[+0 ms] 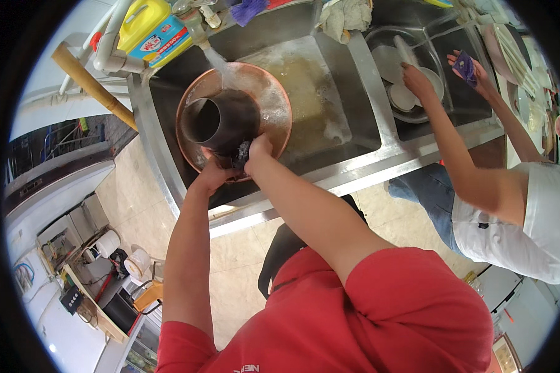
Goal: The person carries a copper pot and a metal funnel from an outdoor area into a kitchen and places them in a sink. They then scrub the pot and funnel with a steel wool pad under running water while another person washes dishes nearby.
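Note:
A round copper hot pot with a wide, dark chimney rests tilted in the left basin of a steel sink. Water from a faucet runs into its far side. My left hand grips the near side of the pot, its fingers partly hidden by the chimney. A dark metal scouring pad is in my right hand, against the near base of the chimney. Cloudy, yellowish water with foam lies in the basin beside the pot.
A yellow detergent jug and white pipe stand behind the sink's left corner. Grey cloths hang at the basin divider. To the right, another person's hands work over a bowl of white dishes, one holding a purple cloth.

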